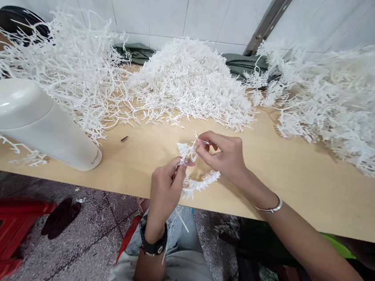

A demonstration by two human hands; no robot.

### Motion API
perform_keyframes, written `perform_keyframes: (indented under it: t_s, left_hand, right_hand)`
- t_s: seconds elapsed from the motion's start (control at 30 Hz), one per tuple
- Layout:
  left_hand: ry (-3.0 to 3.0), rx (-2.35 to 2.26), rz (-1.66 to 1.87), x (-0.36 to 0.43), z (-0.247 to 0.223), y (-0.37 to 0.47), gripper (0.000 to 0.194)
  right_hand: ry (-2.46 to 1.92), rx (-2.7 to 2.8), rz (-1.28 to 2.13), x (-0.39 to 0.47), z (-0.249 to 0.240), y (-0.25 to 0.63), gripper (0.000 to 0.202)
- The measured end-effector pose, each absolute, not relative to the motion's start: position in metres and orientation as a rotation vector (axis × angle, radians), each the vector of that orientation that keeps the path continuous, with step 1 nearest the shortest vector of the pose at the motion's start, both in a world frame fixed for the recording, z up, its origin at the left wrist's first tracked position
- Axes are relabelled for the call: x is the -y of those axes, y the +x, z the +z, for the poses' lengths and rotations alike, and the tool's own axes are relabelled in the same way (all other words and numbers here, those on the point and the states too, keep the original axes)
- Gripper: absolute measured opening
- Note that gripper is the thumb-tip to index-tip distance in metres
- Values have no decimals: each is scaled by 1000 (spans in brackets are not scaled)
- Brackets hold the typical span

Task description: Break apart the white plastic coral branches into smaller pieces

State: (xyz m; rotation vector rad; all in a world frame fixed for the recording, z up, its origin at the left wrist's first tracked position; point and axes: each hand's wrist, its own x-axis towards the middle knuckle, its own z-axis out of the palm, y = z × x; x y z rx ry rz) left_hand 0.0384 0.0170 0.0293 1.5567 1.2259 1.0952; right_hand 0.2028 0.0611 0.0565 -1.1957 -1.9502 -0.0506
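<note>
Over the front of the wooden table (271,172), my left hand (168,182) pinches a white branching plastic sprig (186,152) between thumb and fingers. My right hand (224,154) is closed too, its thumb and forefinger pinching thin white tips at the sprig's upper right. Just below the hands, a white frilly strand (202,183) curves near the table edge; whether it joins the held sprig I cannot tell. A thin white stem hangs beneath my left hand over the lap.
Small white sprigs form a heap (191,82) at the back middle. Longer white branches (67,77) pile up at left, and more white pieces (347,101) at right. A white bottle (38,125) stands front left. A red stool (9,230) is on the floor.
</note>
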Motion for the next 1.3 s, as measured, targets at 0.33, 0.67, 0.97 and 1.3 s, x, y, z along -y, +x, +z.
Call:
perform_keyframes:
  t_s: [0.33,0.67,0.97,1.3]
  left_hand:
    - [1457,-1187,1158,-17,30,39,37]
    - [1274,-969,1200,-16,31,30,38]
    - [1253,-948,1210,-16,30,30,35]
    - [1377,-928,1050,-13,29,27,37]
  right_hand:
    - [-1237,1798,581,-69,66,214,20]
    - [-1107,1659,1332,-62,75,210,37]
    - [-990,1750,1380,-55,74,208,52]
    - [-1128,1877,1012,-48,76,204,53]
